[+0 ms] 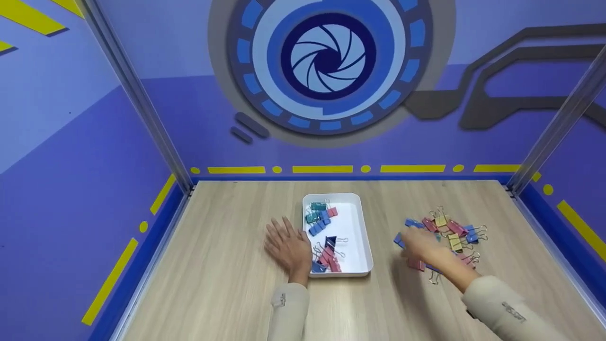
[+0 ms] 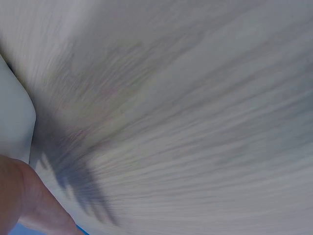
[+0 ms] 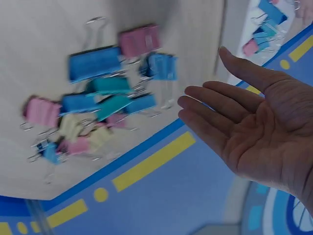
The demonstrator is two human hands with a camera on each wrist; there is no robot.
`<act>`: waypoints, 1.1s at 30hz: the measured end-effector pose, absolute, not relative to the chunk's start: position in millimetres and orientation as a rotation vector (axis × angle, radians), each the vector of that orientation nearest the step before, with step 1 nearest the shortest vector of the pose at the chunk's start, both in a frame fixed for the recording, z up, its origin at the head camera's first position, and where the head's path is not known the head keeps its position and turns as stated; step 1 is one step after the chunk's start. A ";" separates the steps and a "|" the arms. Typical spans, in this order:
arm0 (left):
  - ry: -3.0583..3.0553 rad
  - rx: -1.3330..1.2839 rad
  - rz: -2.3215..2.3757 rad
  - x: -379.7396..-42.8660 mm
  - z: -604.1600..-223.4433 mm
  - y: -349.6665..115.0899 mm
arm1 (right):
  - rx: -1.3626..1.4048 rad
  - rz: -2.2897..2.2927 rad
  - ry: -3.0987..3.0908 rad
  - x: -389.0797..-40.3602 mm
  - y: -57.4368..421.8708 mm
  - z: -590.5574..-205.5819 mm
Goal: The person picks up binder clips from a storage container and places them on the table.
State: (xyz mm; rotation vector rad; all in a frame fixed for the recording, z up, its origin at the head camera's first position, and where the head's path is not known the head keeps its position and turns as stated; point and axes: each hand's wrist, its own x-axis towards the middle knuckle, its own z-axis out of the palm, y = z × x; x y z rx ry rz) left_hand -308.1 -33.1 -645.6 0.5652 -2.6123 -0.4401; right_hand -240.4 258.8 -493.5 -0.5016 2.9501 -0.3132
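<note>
My left hand (image 1: 289,247) lies with spread fingers beside the left edge of a white tray (image 1: 354,222), its thumb side against the rim. In the left wrist view, part of that hand (image 2: 36,200) shows near the tray's corner (image 2: 14,112). Green, blue and red binder clips lie in the tray, among them a dark blue clip (image 1: 330,242). My right hand (image 1: 423,245) is above a loose pile of binder clips on the right. In the right wrist view the hand (image 3: 264,122) has extended fingers and holds nothing; a large blue binder clip (image 3: 95,64) lies in the pile.
The wooden table (image 1: 227,293) is enclosed by blue printed panels (image 1: 189,123) at the back and sides, with metal posts at the corners. Yellow binder clips (image 1: 456,242) and red ones sit in the pile, their wire handles sticking out.
</note>
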 end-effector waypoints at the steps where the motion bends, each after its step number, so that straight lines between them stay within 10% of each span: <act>1: -2.613 0.568 -0.439 -308.4 -646.1 -32.9 | -0.525 -0.333 2.969 -242.3 249.6 -494.7; 14: -2.606 0.560 -0.468 -308.1 -644.4 -33.3 | -1.034 -0.676 3.075 -258.2 152.4 -560.0; 33: -2.639 0.566 -0.420 -308.6 -646.1 -33.6 | -0.915 -0.668 3.178 -275.1 133.4 -592.8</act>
